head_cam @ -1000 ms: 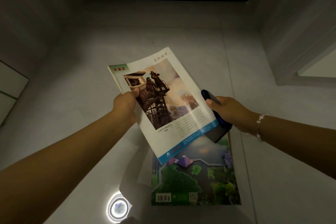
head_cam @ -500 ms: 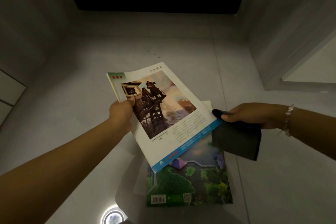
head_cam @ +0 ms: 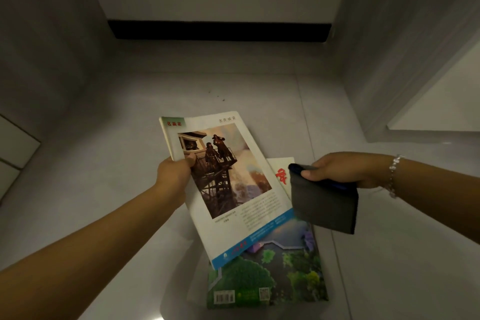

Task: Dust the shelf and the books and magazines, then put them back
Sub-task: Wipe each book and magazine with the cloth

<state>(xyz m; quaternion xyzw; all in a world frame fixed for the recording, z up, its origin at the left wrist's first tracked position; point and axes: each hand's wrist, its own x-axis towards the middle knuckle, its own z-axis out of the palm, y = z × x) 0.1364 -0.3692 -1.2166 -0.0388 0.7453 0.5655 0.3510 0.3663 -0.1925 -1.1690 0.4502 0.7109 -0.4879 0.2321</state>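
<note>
**dustbunny_42:** The left hand (head_cam: pixel 174 173) has its grip pinched on just the left edge of the magazine (head_cam: pixel 228 184), thumb on the cover, fingers hidden underneath. The whole thing hangs out to the right in the air. Floppy paper held at one edge like that looks likely to sag, or slide out when it's wiped.

**shelfie_mike:** Yeah, and the right hand (head_cam: pixel 337 170) has its grip closed round a dark grey cloth (head_cam: pixel 323 202) with a blue bit at the top, hanging just beside the magazine's right edge. A hard swipe toward the free side could bend the cover or tear it.

**dustbunny_42:** It'd drop on the green-cover magazine (head_cam: pixel 270 278) and the white one with red print (head_cam: pixel 281 173) lying on the floor (head_cam: pixel 109 163) below. The dim light could hide missed dust.
</note>
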